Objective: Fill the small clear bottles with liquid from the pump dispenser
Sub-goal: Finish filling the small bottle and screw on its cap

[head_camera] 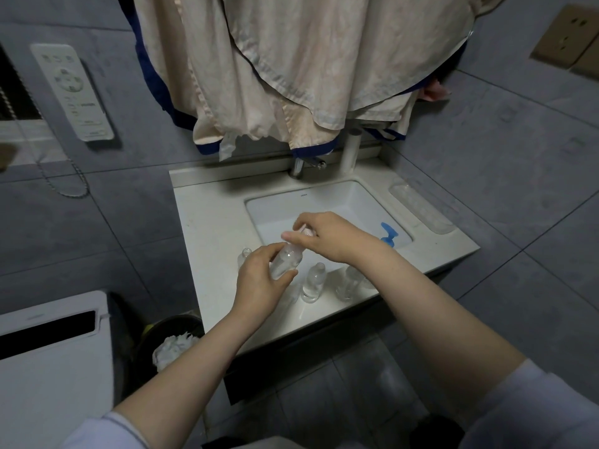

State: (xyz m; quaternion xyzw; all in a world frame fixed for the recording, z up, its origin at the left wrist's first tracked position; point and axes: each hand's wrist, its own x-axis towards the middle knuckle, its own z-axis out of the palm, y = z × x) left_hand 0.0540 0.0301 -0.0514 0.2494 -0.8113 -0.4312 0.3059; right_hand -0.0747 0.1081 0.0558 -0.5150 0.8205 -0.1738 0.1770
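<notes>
My left hand [259, 280] grips a small clear bottle [287, 259], tilted over the white counter [207, 222]. At the bottle's top my right hand [327, 234] pinches a pale pink cap [304, 231]. Three more clear bottles stand on the counter: one behind my left hand [244, 256], one in front [313, 281], one under my right wrist [350, 283]. The pump dispenser [389, 234] with its blue head stands by the sink's right rim, mostly hidden by my right forearm.
The white sink [340, 199] has a chrome tap [301, 166] behind it. A clear tray [421, 205] lies at the counter's right. Clothes [275, 76] hang above. A bin [171, 341] and a toilet [48, 351] stand to the left.
</notes>
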